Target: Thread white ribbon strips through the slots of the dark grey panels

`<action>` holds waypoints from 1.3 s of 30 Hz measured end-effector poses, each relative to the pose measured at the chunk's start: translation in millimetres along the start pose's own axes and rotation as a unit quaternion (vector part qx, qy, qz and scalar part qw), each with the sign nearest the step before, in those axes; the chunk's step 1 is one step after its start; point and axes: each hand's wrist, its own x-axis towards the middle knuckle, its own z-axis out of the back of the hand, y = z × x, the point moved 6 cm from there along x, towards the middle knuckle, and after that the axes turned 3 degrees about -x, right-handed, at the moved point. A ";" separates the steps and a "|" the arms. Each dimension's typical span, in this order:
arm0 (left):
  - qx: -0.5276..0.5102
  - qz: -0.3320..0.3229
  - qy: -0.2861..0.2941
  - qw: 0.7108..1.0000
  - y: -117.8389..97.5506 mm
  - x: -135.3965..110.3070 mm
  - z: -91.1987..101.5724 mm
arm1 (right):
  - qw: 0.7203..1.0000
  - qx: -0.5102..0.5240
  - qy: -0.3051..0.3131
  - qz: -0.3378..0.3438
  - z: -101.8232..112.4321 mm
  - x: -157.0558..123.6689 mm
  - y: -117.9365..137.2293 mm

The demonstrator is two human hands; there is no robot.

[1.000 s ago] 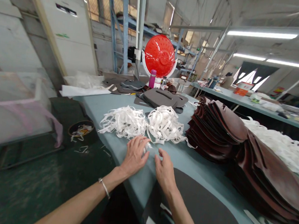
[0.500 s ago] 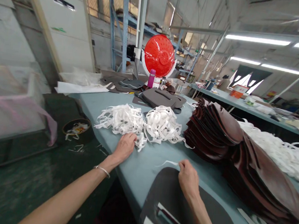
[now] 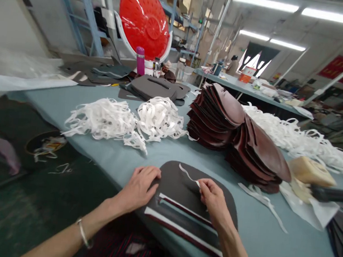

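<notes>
A dark grey rounded panel (image 3: 173, 174) lies at the table's near edge, with a slot cut in it and white strips along the slot and the near edge. My left hand (image 3: 140, 188) rests on the panel's left edge, open, fingers laid down on it. Above the panel, my right hand (image 3: 215, 198) pinches a thin white strip (image 3: 188, 173) whose free end curls to the left. Beyond my hands sit two tangled piles of white strips, a left pile (image 3: 106, 119) and a right pile (image 3: 160, 119).
A stack of brown leather pieces (image 3: 260, 144) stands to the right, with loose white strips (image 3: 268, 203) near it. More white strips (image 3: 305, 136) lie behind. Farther back are grey panels (image 3: 154, 87), a purple bottle (image 3: 140, 61) and a red round heater (image 3: 146, 22). A yellowish block (image 3: 312, 170) sits far right.
My left hand has left the white strip pile and come down onto the grey panel's edge. My right hand still holds the strip, now over the panel. The view has turned right.
</notes>
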 end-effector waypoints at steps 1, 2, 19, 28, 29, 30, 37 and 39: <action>0.005 0.012 -0.003 1.000 6.2 4.7 -1.1 | 0.999 0.023 0.008 -0.020 4.6 -6.0 -4.2; 0.014 0.022 -0.013 1.000 10.7 10.7 -0.3 | 0.998 0.039 0.020 -0.034 7.6 -11.4 -7.1; -0.205 -0.004 0.230 0.951 -47.8 14.5 3.8 | 0.981 -0.010 0.187 -0.038 -14.6 -77.3 0.4; -0.172 0.113 0.184 0.961 -0.6 -7.5 14.3 | 0.991 -0.091 0.098 -0.029 2.3 -102.9 -34.5; -0.165 0.134 0.178 0.961 3.0 -8.4 14.7 | 0.991 -0.094 0.091 -0.027 3.2 -104.8 -36.8; -0.159 0.151 0.170 0.961 5.8 -8.8 15.2 | 0.991 -0.097 0.083 -0.026 4.0 -106.5 -38.9; -0.105 0.196 0.127 0.967 20.3 -4.7 9.8 | 0.981 -0.185 0.039 -0.036 8.7 -111.2 -50.9; -0.100 0.210 0.126 0.964 25.0 -4.4 7.4 | 0.977 -0.203 0.031 -0.050 10.7 -111.8 -53.7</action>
